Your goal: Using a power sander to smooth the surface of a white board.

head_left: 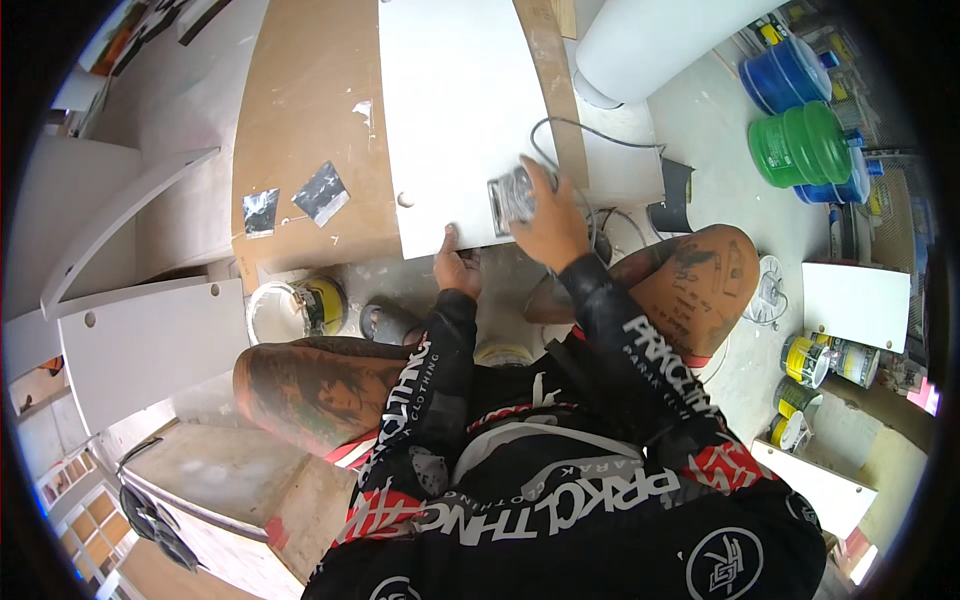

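A long white panel (pixel 455 110) lies on a brown board in front of me, its near end toward my lap. At that near edge my left hand (pixel 457 270) grips the panel, thumb on top and the fingers partly hidden below. My right hand (pixel 555 222) is closed around an electric sander (pixel 510 200), which rests on the panel near its right corner and looks slightly blurred. A dark cord (pixel 590 130) loops away from the sander to the right. One round hole (pixel 405 199) shows near the panel's left edge.
Two dark sandpaper pieces (pixel 322 193) lie on the brown board (pixel 300 100). Near my left knee stand an open paint bucket (pixel 275 312) and a grey cup-like container (pixel 388 325). Blue and green water jugs (pixel 800 145) and paint cans (pixel 805 360) stand at right; another white panel (pixel 160 350) leans left.
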The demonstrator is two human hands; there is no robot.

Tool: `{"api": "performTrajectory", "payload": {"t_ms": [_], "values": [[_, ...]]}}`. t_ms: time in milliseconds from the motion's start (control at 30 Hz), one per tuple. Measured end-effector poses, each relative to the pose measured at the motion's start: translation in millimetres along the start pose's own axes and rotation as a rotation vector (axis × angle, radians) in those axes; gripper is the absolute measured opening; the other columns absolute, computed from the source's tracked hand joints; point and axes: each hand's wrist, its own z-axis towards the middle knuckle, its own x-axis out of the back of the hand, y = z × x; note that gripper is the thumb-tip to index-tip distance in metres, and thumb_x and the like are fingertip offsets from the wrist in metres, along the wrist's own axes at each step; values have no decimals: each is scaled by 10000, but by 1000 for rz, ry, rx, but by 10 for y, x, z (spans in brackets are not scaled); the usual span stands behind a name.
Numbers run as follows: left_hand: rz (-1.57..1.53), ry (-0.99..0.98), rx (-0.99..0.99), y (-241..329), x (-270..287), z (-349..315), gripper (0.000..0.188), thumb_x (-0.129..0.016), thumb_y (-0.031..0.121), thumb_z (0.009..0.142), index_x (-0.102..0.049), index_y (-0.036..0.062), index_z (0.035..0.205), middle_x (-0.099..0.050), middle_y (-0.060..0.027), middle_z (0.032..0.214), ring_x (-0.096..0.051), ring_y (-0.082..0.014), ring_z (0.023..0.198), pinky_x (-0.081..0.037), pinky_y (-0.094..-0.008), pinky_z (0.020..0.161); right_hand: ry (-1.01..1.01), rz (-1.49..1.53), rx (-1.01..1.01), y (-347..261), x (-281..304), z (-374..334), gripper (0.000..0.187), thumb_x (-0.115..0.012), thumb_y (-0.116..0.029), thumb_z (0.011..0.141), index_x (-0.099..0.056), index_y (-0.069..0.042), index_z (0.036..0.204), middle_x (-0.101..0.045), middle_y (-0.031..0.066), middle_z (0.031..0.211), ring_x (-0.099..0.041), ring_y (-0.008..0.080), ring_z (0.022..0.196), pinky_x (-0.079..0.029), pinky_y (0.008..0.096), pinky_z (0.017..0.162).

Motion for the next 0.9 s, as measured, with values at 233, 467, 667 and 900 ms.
{"api": "performTrajectory", "payload": {"t_ms": [233, 467, 667, 900], "values": [[55, -1, -97, -51, -89, -61, 346, -743, 136, 931, -560, 130, 1225, -640, -27, 1040, -615, -150, 821, -477, -294, 605, 154, -39, -22, 203, 353, -325, 772, -753, -114, 710, -495, -107, 1437, -549, 176, 1284, -606, 324, 1069, -540, 406, 887], [35, -21, -364, 326, -262, -283, 521, -740, -4, 873, -495, 96, 1322, -608, -88, 1212, -626, -261, 1032, -541, -416, 847, 379, 849, 73, 48, 1398, -395, 867, -649, 66, 715, -370, -92, 1520, -515, 129, 1326, -613, 211, 954, -564, 297, 784], [-64, -214, -521, 991, -782, -620, 471, -661, -83, 893, -513, 47, 1320, -623, -87, 1237, -635, -209, 1088, -548, -356, 947, 499, 1424, 74, 862, 2028, -627, 722, -583, 12, 804, -364, -34, 1490, -576, 148, 1196, -605, 215, 748, -544, 287, 642], [128, -296, -819, 1265, -1090, -861, 483, -643, -78, 903, -480, 16, 1348, -597, -115, 1280, -610, -227, 1136, -505, -362, 995, 416, 1954, 342, 1446, 2200, -806, 542, -596, -30, 805, -441, 47, 1318, -568, 206, 1173, -556, 244, 793, -520, 316, 613]]}}
